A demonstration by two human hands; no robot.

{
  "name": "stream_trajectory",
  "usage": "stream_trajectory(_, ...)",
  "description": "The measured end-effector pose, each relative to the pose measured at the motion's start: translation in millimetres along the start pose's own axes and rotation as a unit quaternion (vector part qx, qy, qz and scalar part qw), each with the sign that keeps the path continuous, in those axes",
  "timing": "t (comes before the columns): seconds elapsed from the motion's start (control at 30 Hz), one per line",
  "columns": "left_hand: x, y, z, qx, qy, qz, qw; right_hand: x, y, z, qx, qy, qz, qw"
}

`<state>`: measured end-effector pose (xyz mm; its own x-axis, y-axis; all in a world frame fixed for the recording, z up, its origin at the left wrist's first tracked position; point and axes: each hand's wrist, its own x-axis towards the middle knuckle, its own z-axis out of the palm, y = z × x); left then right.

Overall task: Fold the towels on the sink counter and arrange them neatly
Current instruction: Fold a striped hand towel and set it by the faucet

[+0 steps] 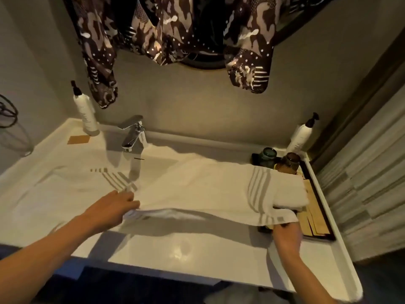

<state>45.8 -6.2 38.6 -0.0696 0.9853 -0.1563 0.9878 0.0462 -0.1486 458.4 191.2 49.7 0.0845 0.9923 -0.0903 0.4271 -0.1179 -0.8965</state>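
A long white towel [197, 187] with grey stripes near its ends is stretched across the sink basin, held a little above the counter. My left hand [114, 205] pinches its near edge at the left of centre. At the towel's right striped end, my right hand [287, 235] grips the near corner from below, its fingers partly hidden under the cloth. The right end droops over the tray. A second white striped towel [65, 187] lies flat on the counter to the left, partly under the first.
A chrome faucet [133, 134] stands behind the basin. Pump bottles stand at the back left [85, 113] and back right [300, 137]. A dark tray [324, 213] on the right holds two jars [287, 163] and wooden items. The white counter front [186, 251] is bare. Patterned cloth [171, 29] hangs above.
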Motion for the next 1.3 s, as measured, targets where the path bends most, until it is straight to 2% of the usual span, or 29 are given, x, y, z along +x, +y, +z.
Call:
stream_trajectory(0.07,-7.3,15.2,34.0,0.010,-0.164,0.001,0.986,-9.3,28.0,9.3,-0.090,-0.060,0.015,0.994)
stream_trajectory(0.1,-8.2,21.2,39.6,-0.012,-0.212,-0.001,0.977,-11.8,38.2,12.0,-0.103,-0.077,0.051,0.990)
stream_trajectory(0.13,-6.1,28.0,39.9,-0.043,-0.227,-0.004,0.973,-12.4,47.0,12.5,-0.111,-0.095,0.089,0.985)
stream_trajectory(0.17,-2.2,35.8,40.3,-0.066,-0.210,-0.006,0.976,-13.6,53.6,12.7,-0.109,-0.090,0.120,0.983)
stream_trajectory(0.27,25.2,67.4,33.2,-0.128,-0.033,0.016,0.991,-8.0,51.7,8.9,-0.027,-0.031,0.209,0.977)
stream_trajectory(0.33,44.5,100.8,25.7,-0.198,-0.021,0.044,0.979,3.0,45.5,13.3,0.041,-0.021,0.277,0.960)
stream_trajectory(0.37,53.4,119.3,24.4,-0.217,-0.038,0.066,0.973,10.9,45.6,17.9,0.022,-0.040,0.284,0.958)
stream_trajectory(0.47,70.7,163.6,31.2,-0.163,-0.068,0.119,0.977,24.7,40.1,29.7,-0.085,-0.128,0.254,0.955)
stream_trajectory(0.63,74.6,187.2,43.1,-0.147,-0.085,0.116,0.979,50.5,21.2,31.3,-0.157,-0.196,0.194,0.948)
stream_trajectory(0.7,68.1,181.3,43.6,-0.174,-0.093,0.126,0.972,70.8,13.7,38.7,-0.135,-0.166,0.170,0.962)
stream_trajectory(0.8,59.9,173.8,46.8,-0.194,-0.103,0.137,0.966,97.5,0.3,56.0,-0.041,-0.103,0.193,0.975)
stream_trajectory(0.87,56.5,173.9,48.5,-0.198,-0.106,0.144,0.964,106.7,-5.2,66.5,-0.060,-0.103,0.182,0.976)
stream_trajectory(0.97,54.6,171.9,41.9,-0.213,-0.075,0.148,0.963,113.8,-21.3,67.0,-0.092,-0.062,0.107,0.988)
stream_trajectory(1.07,58.8,179.4,26.2,-0.228,-0.032,0.161,0.960,126.1,-50.2,34.5,-0.098,0.002,0.049,0.994)
stream_trajectory(1.17,72.9,211.0,0.6,-0.254,-0.022,0.210,0.944,148.1,-67.8,-21.6,-0.159,0.052,0.013,0.986)
stream_trajectory(1.23,84.9,246.2,-17.2,-0.285,-0.032,0.234,0.929,165.5,-64.2,-62.1,-0.211,0.093,0.011,0.973)
stream_trajectory(1.3,95.3,277.8,-34.9,-0.322,-0.079,0.239,0.913,176.6,-54.6,-92.7,-0.285,0.114,-0.006,0.952)
